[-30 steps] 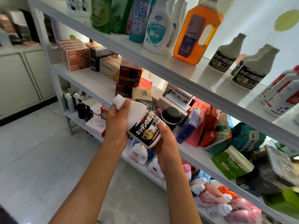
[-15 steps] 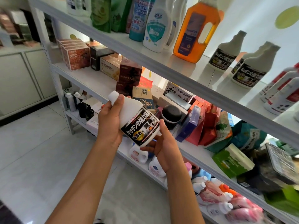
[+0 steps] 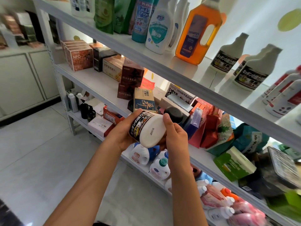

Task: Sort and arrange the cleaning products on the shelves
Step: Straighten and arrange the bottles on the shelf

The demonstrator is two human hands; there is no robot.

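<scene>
In front of the middle shelf (image 3: 91, 79), the left hand (image 3: 122, 132) and right hand (image 3: 175, 136) both grip a white bottle (image 3: 147, 128) with a black label, its flat base turned toward the camera. Matching bottles (image 3: 250, 72) stand on the top shelf (image 3: 162, 62).

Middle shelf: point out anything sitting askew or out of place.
On the middle shelf, the blue-and-tan box leans tilted against the dark red tea boxes. Further right, the red bags and a green-printed pouch slump in a heap rather than standing in rows.
</scene>
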